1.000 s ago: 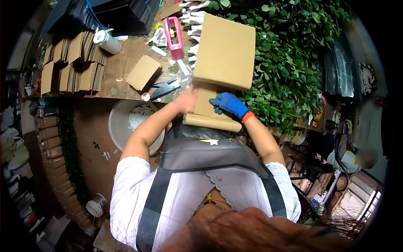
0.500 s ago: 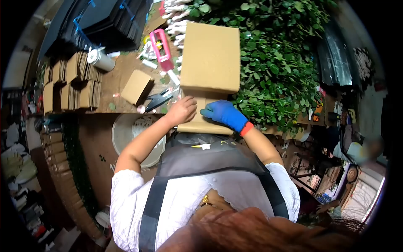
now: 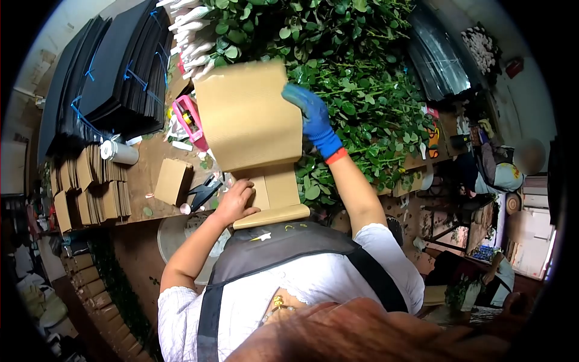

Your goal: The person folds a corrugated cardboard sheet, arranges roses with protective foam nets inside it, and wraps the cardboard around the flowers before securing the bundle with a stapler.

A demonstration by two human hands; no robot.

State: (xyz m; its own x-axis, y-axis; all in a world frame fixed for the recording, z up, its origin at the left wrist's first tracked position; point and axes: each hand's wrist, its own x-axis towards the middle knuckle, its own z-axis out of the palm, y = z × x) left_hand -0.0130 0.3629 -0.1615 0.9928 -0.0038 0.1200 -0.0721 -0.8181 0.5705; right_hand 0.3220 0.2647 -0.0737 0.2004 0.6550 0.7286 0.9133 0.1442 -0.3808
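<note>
A brown cardboard sheet lies folded in front of me, its upper panel bent and raised over a lower panel. At the near end, a curled edge sits against my apron. My right hand, in a blue glove with a red cuff, grips the upper panel at its right edge, the thumb side hidden behind the board. My bare left hand rests on the left side of the lower panel, with its fingers spread. Beside it on the table are black-handled clippers.
Leafy green stems cover the table's right side, with white-wrapped bundles at the back. Left stand black board stacks, small cardboard pieces, a white container and a pink tape dispenser. Other people are at the far right.
My right hand has gone from the lower panel up to the right edge of the upper panel, which now bends. My left hand stays low on the board. The view has turned.
</note>
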